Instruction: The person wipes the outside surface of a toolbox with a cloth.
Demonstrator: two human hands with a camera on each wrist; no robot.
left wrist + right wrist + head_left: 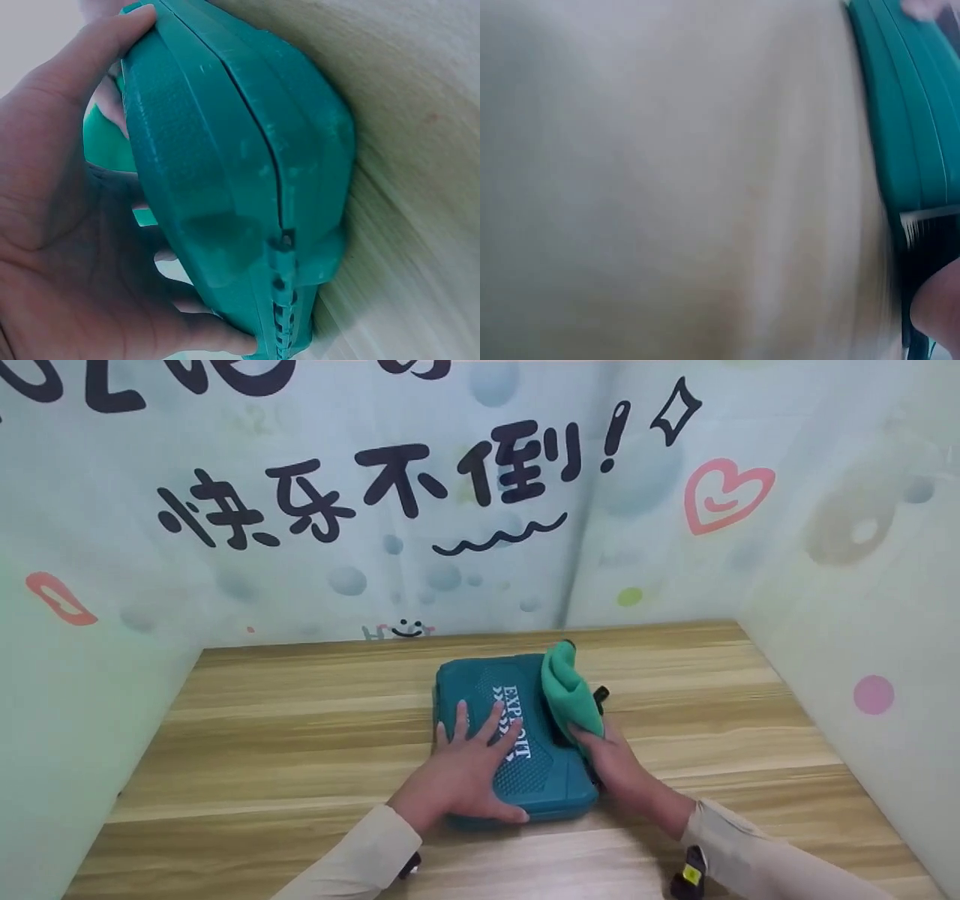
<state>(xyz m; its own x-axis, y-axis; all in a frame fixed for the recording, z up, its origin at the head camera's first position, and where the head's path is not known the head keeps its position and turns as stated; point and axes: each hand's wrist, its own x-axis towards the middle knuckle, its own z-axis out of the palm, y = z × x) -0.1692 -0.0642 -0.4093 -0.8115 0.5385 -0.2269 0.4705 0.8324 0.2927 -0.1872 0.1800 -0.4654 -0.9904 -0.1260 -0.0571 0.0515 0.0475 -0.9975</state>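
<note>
A teal hard plastic case (551, 791) with white lettering on its lid lies closed on the table. My left hand (469, 772) rests spread on the lid, its thumb at the near edge. In the left wrist view the case's side (195, 142) shows its seam and a hinge (283, 319). At the case's right side my right hand (622, 769) holds a folded green cloth (570, 690) against the lid; its fingertips are mostly hidden. In the right wrist view a black piece with a pale fringed edge (930, 236) lies beside the case, too blurred to identify.
The wood-grain table (285, 735) is bounded by a printed backdrop (360, 577) behind and by pale walls left and right. A small black part (601, 695) sticks out just right of the cloth. Black straps sit at both wrists.
</note>
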